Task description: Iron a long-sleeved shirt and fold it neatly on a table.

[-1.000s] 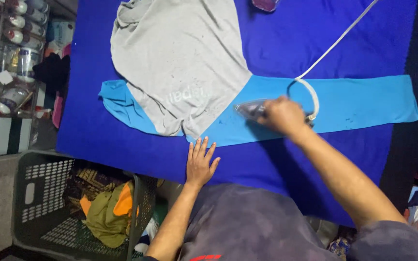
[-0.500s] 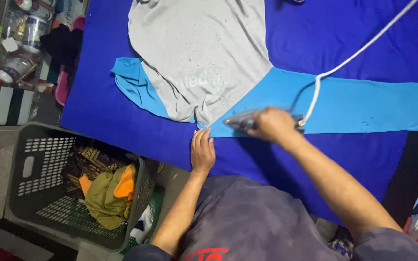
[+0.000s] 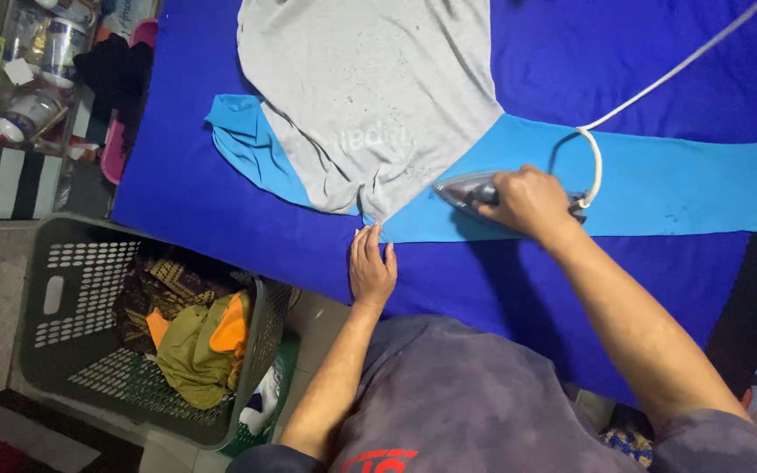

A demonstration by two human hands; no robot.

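Observation:
A grey and light-blue long-sleeved shirt (image 3: 370,96) lies spread on a dark blue cloth-covered table (image 3: 221,219). My right hand (image 3: 532,203) grips the handle of a silver electric iron (image 3: 470,189), which rests on the light-blue sleeve (image 3: 685,188) close to the grey body. A white cord (image 3: 659,83) runs from the iron toward the upper right. My left hand (image 3: 371,267) lies flat on the blue cloth, its fingertips touching the shirt's lower edge.
A grey plastic laundry basket (image 3: 72,298) with olive and orange clothes stands on the floor at the lower left. Shelves with jars and boxes (image 3: 10,79) fill the upper left. A dark garment (image 3: 120,70) lies at the table's left edge.
The iron has slid left along the sleeve toward the grey body. My left hand has moved up until its fingers touch the shirt's edge.

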